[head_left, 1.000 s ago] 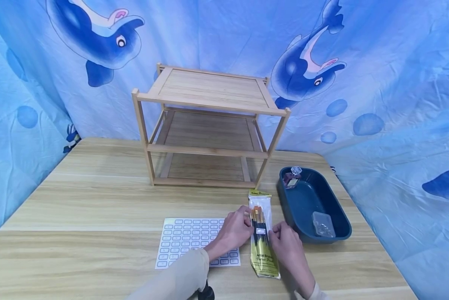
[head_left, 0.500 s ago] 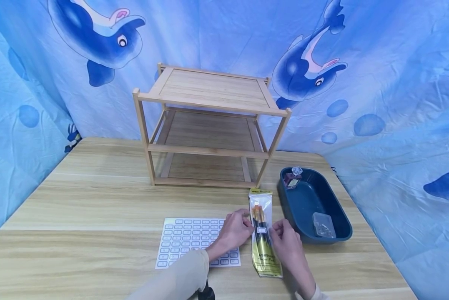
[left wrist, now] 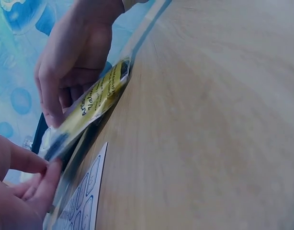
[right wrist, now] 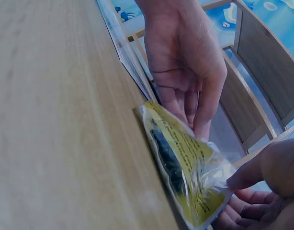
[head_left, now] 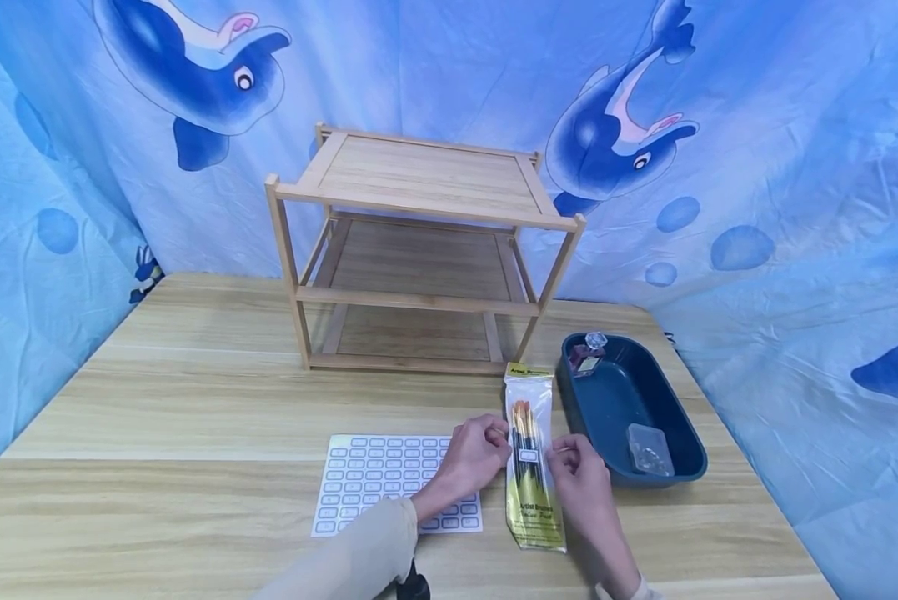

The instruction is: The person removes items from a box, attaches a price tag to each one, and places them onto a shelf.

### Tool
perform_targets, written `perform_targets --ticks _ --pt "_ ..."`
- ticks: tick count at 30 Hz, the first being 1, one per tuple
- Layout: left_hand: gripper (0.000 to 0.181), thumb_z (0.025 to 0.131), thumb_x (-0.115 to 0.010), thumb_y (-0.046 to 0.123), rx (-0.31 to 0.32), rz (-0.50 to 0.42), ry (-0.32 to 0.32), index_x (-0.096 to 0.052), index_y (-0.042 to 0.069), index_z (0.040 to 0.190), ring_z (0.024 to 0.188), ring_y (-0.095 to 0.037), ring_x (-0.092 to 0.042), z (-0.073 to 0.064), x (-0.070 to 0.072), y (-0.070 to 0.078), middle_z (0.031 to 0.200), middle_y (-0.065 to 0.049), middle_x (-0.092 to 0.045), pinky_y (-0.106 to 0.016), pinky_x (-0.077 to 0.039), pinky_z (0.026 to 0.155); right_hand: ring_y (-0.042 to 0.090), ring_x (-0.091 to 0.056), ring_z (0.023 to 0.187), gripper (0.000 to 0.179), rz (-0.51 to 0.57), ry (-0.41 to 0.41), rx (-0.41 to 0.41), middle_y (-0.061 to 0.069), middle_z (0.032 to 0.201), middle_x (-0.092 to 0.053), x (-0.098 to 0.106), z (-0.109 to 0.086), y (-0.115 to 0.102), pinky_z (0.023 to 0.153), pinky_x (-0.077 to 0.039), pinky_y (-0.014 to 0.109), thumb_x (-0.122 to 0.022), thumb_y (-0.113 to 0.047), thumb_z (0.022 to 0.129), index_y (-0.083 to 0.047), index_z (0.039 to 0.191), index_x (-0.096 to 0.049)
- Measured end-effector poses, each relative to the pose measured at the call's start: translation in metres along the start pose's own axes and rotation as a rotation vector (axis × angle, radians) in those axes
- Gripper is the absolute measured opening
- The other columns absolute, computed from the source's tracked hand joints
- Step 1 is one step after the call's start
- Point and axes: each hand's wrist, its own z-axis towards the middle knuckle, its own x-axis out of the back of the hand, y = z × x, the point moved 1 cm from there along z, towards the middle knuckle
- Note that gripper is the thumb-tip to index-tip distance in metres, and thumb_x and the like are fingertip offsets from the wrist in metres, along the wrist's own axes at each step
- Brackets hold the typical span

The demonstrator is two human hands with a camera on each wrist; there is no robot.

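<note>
A clear packet of artist brushes (head_left: 534, 504) with a yellow printed card lies between my hands in the head view. Several dark-handled brushes show through the plastic, orange tips toward the rack, with a small white label (head_left: 528, 456) across their handles. My left hand (head_left: 473, 460) pinches the packet's left edge; thumb and finger of my right hand (head_left: 585, 482) pinch the right edge. The left wrist view has the packet (left wrist: 96, 103) tilted close over the table. From the right wrist, its plastic (right wrist: 216, 170) looks creased at my right fingertips.
Under my left forearm lies a sheet of blue-framed labels (head_left: 343, 492). At the right stands a dark teal tub (head_left: 619, 396) holding a dark bottle with a faceted stopper (head_left: 587, 360) and a clear small case (head_left: 649, 450). Behind is a three-tier wooden rack (head_left: 426, 175).
The packet has shifted slightly right and toward the rack, and its face now tips more toward the head camera. Both hands have moved a little right with it.
</note>
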Motion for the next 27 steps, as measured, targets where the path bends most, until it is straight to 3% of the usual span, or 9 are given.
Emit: perform_targets --ticks 8,13,20,27 --pt "0.027 0.088 -0.068 -0.008 -0.045 -0.085 -0.016 -0.068 -0.004 0.114 0.081 -0.015 -0.065 0.001 0.003 -0.001 0.090 -0.004 -0.065 -0.023 -0.058 0.070 0.021 -0.067 0.080 0.017 0.201 -0.088 -0.131 0.013 0.091 -0.072 0.003 -0.001 -0.002 0.067 -0.056 0.026 -0.064 -0.001 0.099 0.009 0.112 -0.066" --pt "0.026 0.090 -0.067 -0.009 -0.071 -0.147 -0.037 -0.067 -0.004 0.115 0.083 -0.019 -0.067 -0.001 0.006 -0.001 0.093 -0.007 -0.064 -0.025 -0.060 0.067 0.020 -0.067 0.081 0.013 0.226 -0.110 -0.122 0.013 0.093 -0.071 0.003 -0.002 -0.002 0.067 -0.056 0.026 -0.063 -0.001 0.100 0.008 0.108 -0.066" --pt "0.027 0.091 -0.067 -0.008 -0.075 -0.195 -0.056 -0.066 -0.003 0.118 0.086 -0.024 -0.070 -0.003 0.009 -0.001 0.097 -0.011 -0.064 -0.037 -0.063 0.072 0.022 -0.071 0.085 0.013 0.299 -0.134 -0.111 0.022 0.103 -0.073 0.003 -0.004 -0.004 0.073 -0.060 0.028 -0.060 0.003 0.100 0.010 0.111 -0.061" --pt "0.030 0.093 -0.066 -0.006 -0.041 -0.256 -0.083 -0.065 -0.003 0.123 0.086 -0.021 -0.069 -0.005 0.015 0.000 0.099 -0.010 -0.062 -0.040 -0.063 0.077 0.025 -0.072 0.087 0.014 0.369 -0.162 -0.109 0.024 0.107 -0.073 0.004 -0.005 -0.005 0.076 -0.061 0.030 -0.057 0.003 0.102 0.009 0.114 -0.059"
